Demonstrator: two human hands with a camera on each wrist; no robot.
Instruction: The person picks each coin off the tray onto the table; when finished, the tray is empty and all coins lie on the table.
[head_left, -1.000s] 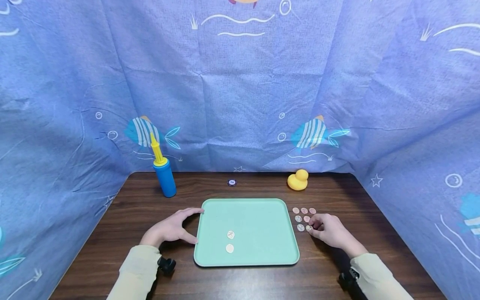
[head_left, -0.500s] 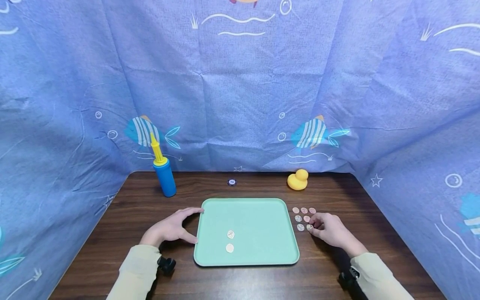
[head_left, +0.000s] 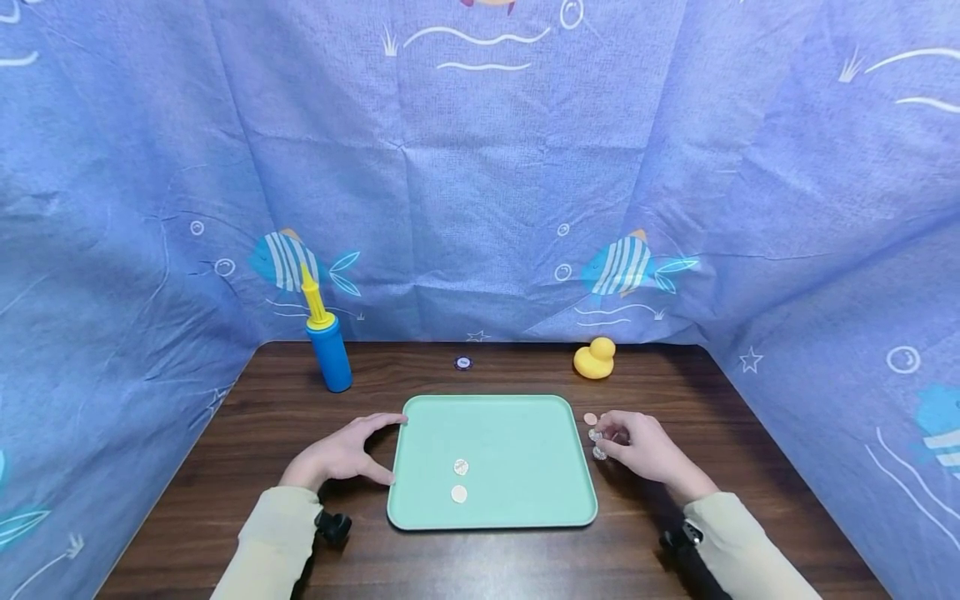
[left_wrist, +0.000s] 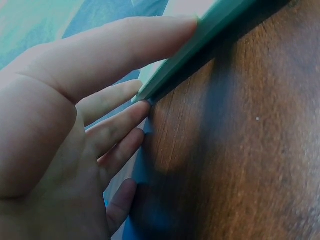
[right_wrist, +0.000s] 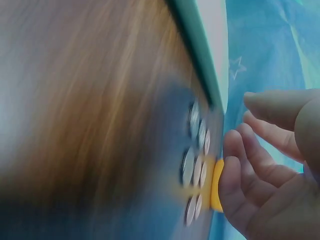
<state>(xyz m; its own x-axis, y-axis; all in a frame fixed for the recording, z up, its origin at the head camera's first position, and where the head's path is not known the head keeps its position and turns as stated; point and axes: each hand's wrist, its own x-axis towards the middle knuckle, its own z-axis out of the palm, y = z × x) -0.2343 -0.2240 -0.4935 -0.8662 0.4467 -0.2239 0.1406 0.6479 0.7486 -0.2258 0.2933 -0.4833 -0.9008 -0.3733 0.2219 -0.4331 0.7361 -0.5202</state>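
Sleeves frame the lower edge; above them the left hand (head_left: 341, 454) rests spread against the green tray (head_left: 525, 417), fingers straight, gripping nothing, as before. Right of centre, the right hand (head_left: 637, 446) has slid up-left over the coins (head_left: 597, 443) beside the tray, fingers loosely curled; whether it pinches one, I cannot tell. Two coins (head_left: 460, 480) lie on the tray.

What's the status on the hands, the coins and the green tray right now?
Left hand open, steadying mint-green plastic tray. Right hand over loose coins beside tray; grip unclear. Two silver coins on tray. Nothing in the way.
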